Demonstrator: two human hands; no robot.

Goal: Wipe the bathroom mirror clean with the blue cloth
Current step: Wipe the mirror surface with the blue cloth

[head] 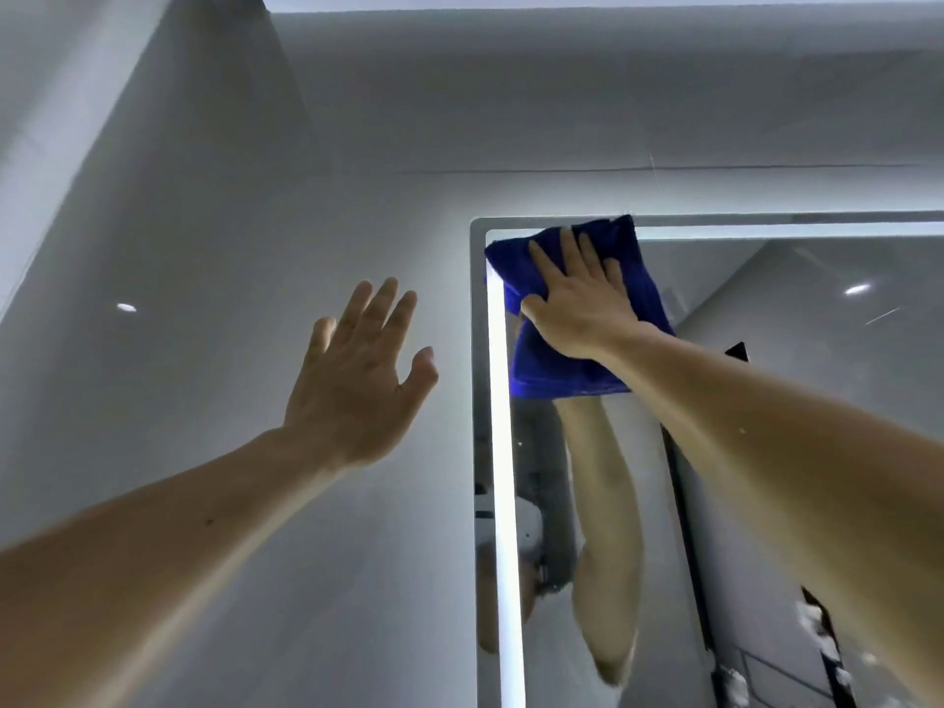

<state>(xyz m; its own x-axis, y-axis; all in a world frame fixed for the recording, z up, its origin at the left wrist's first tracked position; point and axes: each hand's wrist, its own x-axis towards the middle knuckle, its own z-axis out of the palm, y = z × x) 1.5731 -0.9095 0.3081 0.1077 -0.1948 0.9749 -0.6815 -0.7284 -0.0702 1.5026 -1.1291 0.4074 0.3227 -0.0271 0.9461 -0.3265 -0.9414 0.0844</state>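
The bathroom mirror fills the right half of the head view, framed by a lit white strip along its left and top edges. A folded blue cloth lies flat against the mirror's top left corner. My right hand presses on the cloth with fingers spread, palm to the glass. To the left of the mirror, my left hand is raised with fingers apart, holding nothing, flat toward the grey wall. My right forearm is reflected in the glass below the cloth.
Glossy grey wall tiles surround the mirror, and a wall corner runs up at the far left. The white ceiling is close above. White specks show on the mirror near its lower right.
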